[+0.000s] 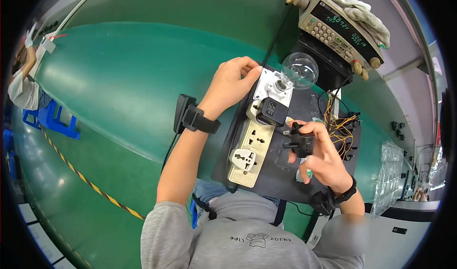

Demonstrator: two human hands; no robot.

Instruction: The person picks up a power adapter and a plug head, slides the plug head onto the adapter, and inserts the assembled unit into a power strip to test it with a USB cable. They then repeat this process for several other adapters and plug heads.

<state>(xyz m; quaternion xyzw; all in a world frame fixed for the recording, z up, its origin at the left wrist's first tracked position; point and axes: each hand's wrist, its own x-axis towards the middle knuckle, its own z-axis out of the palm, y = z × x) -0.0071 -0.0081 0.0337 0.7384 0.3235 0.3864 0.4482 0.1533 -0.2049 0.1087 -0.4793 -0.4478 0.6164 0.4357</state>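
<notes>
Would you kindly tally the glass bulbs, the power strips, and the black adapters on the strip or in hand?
Glass bulb: 1
Power strip: 1
Black adapters: 2 (one on the strip, one in the right hand)
Total: 4

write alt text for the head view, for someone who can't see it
A person's right hand holds a black plug adapter, prongs pointing left, beside a cream power strip on a dark board. The left hand is at the edge of a white lamp holder with a clear bulb. A bench instrument with lit digits stands beyond.
</notes>
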